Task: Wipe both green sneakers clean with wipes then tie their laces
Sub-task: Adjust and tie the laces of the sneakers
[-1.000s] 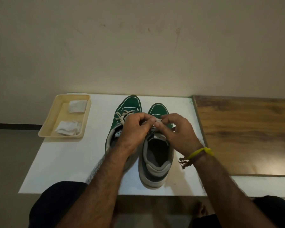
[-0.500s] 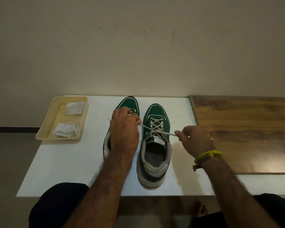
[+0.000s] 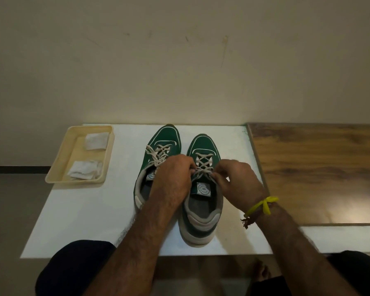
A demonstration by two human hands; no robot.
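Two green sneakers stand side by side on the white table (image 3: 83, 221), toes pointing away from me. The left sneaker (image 3: 166, 138) has a loose tangle of white laces on top. Over the tongue of the right sneaker (image 3: 203, 144), my left hand (image 3: 173, 180) and my right hand (image 3: 237, 180) each pinch an end of its white laces (image 3: 203, 165). The two hands sit close together, just below the crossed lacing. A yellow band circles my right wrist.
A beige tray (image 3: 58, 163) at the table's back left holds two crumpled white wipes (image 3: 84, 173). A brown wooden board (image 3: 320, 171) covers the table's right part. The wall stands right behind the table. My knees are under the front edge.
Half a second ago my hands were pulled apart with the lace stretched taut between them. They have now come back together over the right sneaker's tongue.
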